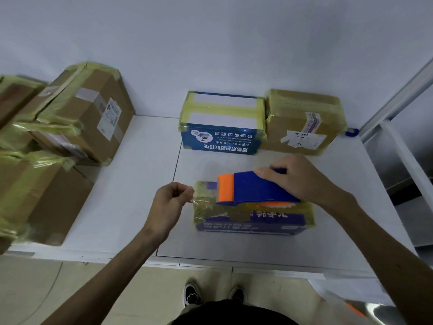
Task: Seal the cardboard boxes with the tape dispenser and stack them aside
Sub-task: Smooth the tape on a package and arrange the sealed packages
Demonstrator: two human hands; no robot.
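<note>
1. Near the middle of the white table (131,184): the small blue box (253,221), wrapped in yellowish tape, well short of the table's near rim. Bare tabletop to its left, right and near side.
2. Resting on top of that box: the blue-and-orange tape dispenser (253,188), orange end to the left.
3. Gripped by the right hand (297,177), fingers curled round the dispenser's blue handle.
4. Just left of the box: the left hand (168,202), thumb and fingers pinched narrow on what looks like the clear tape end (191,200), though hard to make out.
5. Far side, against the wall: a taped blue carton (222,137) and a taped brown carton (304,123), touching side by side. Strip of open table between them and the near box.
6. Crowding the left side: a stack of taped brown boxes (77,118), blurred, taking up that end of the table.
7. Far right, by the wall: a small blue object (352,132), too small to identify.
</note>
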